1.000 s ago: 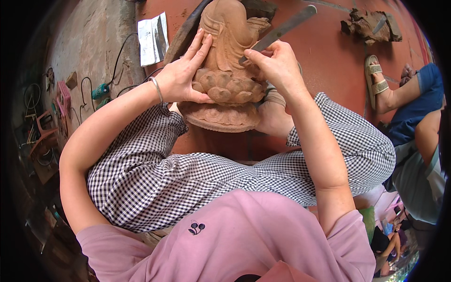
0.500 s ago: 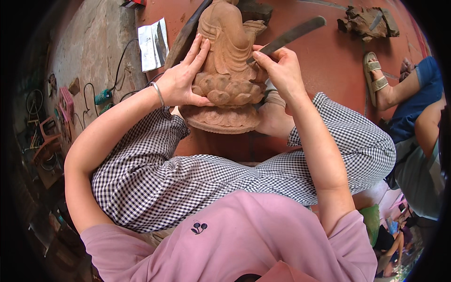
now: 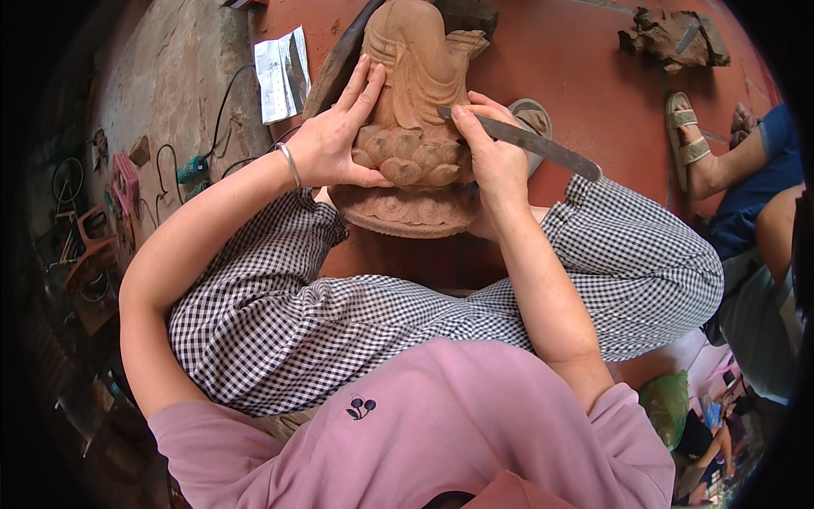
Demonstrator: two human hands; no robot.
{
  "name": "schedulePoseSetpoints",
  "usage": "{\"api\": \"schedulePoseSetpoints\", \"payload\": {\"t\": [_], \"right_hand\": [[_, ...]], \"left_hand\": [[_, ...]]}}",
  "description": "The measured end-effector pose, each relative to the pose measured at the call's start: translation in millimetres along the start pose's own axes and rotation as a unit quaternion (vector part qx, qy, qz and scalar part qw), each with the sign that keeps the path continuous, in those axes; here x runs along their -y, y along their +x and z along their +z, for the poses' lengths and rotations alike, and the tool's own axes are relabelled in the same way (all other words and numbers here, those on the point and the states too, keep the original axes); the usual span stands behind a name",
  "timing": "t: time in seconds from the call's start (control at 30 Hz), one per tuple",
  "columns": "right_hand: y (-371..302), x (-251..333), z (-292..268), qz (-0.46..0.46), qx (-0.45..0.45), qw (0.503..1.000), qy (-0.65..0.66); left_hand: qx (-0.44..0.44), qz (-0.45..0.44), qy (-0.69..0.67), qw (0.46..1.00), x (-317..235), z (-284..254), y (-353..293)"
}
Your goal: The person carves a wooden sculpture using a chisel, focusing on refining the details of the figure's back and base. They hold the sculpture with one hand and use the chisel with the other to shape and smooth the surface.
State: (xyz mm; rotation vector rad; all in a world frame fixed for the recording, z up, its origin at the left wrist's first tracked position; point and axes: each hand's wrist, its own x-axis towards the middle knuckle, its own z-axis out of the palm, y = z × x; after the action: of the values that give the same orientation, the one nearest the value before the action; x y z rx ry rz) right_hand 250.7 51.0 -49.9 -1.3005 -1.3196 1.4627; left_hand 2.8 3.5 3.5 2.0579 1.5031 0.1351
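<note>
A carved wooden statue [image 3: 415, 89] of a seated robed figure stands between my legs on a lotus-shaped base [image 3: 411, 157]; the head lies outside the picture. My left hand [image 3: 335, 140] rests against the statue's left side, fingers stretched along the robe and thumb across the lotus petals. On the other side, my right hand [image 3: 496, 153] is closed around a flat metal carving knife [image 3: 551, 146]. The knife's narrow tip touches or nearly touches the robe just above the petals, while its wide rounded end points out to the right over my knee.
Behind the statue's left side lies a long dark piece of wood [image 3: 335, 72], beside a printed paper sheet [image 3: 282, 76]. A green power tool [image 3: 192, 170] with a cord is farther left. A rough wood chunk [image 3: 674, 38] and another person's sandalled foot [image 3: 691, 140] are at right.
My right hand has moved slightly left and down. The knife has swung round, its wide end dropping from upper right to lower right. The left hand keeps its place on the statue.
</note>
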Motion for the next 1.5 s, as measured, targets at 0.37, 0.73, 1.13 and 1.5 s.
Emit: {"api": "schedulePoseSetpoints", "payload": {"t": [0.37, 0.73, 1.13, 1.5], "right_hand": [[8.5, 7.5, -7.1, 0.014, 0.04, 0.999, 0.001], [11.9, 7.6, -11.6, 0.03, 0.064, 0.997, -0.007], [26.1, 5.4, -24.0, 0.027, 0.113, 0.993, 0.024], [25.4, 11.2, -19.3, 0.05, 0.109, 0.991, 0.06]], "left_hand": [[0.003, -0.005, -0.004, 1.0, 0.6, -0.2, -1.2], [-0.002, 0.005, 0.003, 1.0, 2.0, 0.5, 0.2], [0.0, -0.002, 0.0, 1.0, 1.5, 1.5, -1.0], [-0.009, 0.008, 0.003, 1.0, 1.6, 1.7, -1.8]]}}
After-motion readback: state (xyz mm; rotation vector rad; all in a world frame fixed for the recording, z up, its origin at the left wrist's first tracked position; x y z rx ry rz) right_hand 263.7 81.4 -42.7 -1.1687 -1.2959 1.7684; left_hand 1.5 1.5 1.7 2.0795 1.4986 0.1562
